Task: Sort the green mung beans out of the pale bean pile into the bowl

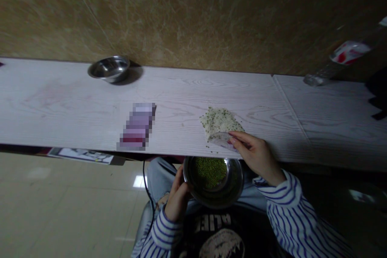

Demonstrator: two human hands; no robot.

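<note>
My left hand [178,195] grips the left rim of a steel bowl [216,201] held over my lap, just below the table's front edge. Green beans [210,172], small like mung beans, cover part of its bottom. Between thumb and fingers, my right hand [256,155] pinches a thin, clear, rounded plastic piece [223,139]. Its curved edge is at the near side of a pile of white rice [222,121] mixed with green beans on the table. A few loose beans lie near the table edge, around the pile.
A second steel bowl [109,69] stands at the back left by the wall. A blurred-out flat purple object [138,125] lies left of the pile. At the back right stands a clear bottle [335,64] with a red and white label. Papers [81,154] jut out under the table's front edge.
</note>
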